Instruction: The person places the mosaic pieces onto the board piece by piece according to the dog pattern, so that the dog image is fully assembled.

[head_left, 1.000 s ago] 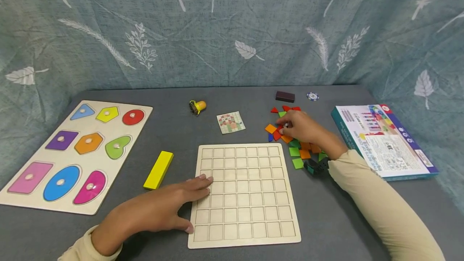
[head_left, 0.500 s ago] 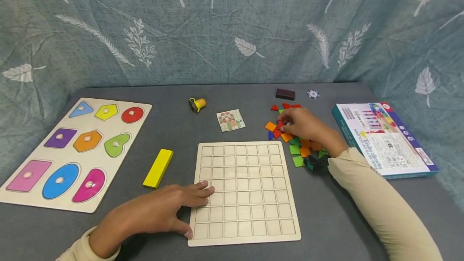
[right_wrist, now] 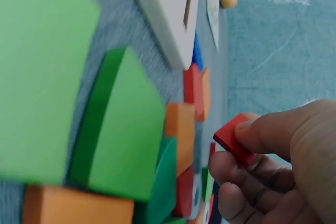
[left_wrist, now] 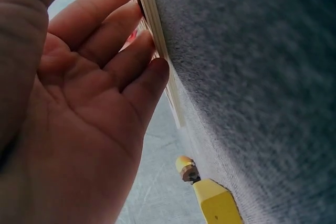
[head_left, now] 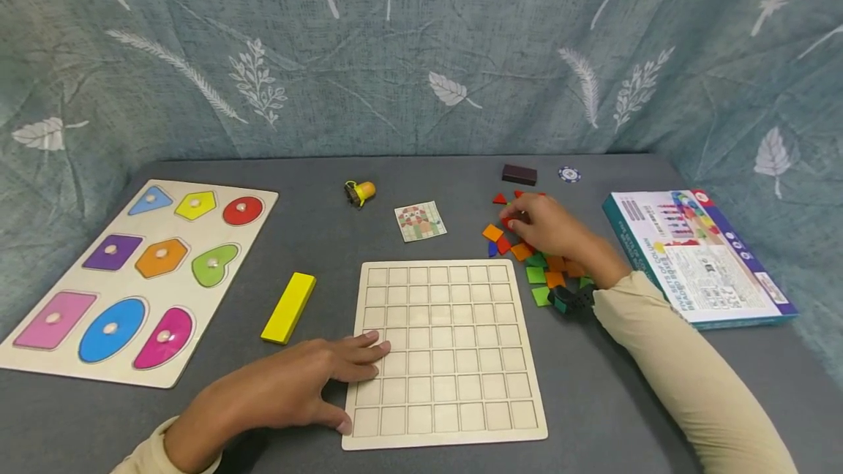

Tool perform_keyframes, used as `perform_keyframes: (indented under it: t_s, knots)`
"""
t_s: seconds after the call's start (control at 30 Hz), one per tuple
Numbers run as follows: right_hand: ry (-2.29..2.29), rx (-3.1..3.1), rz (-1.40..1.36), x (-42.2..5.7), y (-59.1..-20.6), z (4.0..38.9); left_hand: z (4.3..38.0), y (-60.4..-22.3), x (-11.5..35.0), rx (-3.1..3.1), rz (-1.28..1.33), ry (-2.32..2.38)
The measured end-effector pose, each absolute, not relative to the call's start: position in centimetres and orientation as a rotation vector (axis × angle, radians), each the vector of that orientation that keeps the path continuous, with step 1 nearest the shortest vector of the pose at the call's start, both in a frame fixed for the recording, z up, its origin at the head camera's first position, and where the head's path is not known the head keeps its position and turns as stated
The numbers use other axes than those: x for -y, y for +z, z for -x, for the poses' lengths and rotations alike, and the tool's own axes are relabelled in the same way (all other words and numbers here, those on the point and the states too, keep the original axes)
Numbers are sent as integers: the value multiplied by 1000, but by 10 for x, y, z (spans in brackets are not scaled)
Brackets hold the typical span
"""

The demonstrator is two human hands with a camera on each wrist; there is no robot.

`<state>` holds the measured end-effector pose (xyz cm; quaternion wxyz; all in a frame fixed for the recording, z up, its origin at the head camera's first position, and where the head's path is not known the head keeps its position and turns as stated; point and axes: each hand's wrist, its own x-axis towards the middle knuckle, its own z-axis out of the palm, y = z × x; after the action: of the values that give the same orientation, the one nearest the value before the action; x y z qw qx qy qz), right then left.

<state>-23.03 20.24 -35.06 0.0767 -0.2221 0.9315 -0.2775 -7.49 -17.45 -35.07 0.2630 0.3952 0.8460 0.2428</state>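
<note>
While the right hand pinches a small red piece between thumb and fingers, I see it working over the loose tiles, a scatter of green, orange, red and blue at one o'clock from the grid board. Down at nine o'clock, the left hand has its fingers spread, fingertips resting on the board's left edge and the thumb at its near corner. I find no lettering on the board's squares. Near twelve o'clock lies a picture card; a yellow-and-brown figure lies at eleven. Toward one, beyond the tiles, sit a dark block and a blue-and-white chip, its print too small for me to read. Between two and three is a box on which I can make out "SETS OF COLUMN"; the finer print blurs on my feed. Between nine and ten lies a yellow block, with a knobbed shape puzzle farther out.
</note>
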Motion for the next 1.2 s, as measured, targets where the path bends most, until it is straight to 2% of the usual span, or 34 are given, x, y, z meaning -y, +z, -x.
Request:
perform_keyframes:
  t_s: [0.47, 1.2]
  knots:
    - [-1016, -2678, 689, -174, -344, 225, 73, -349, 172, -2293, -1058, 619]
    - [-945, -2519, 1052, -104, -346, 216, 69, -353, 171, -2287, -997, 636]
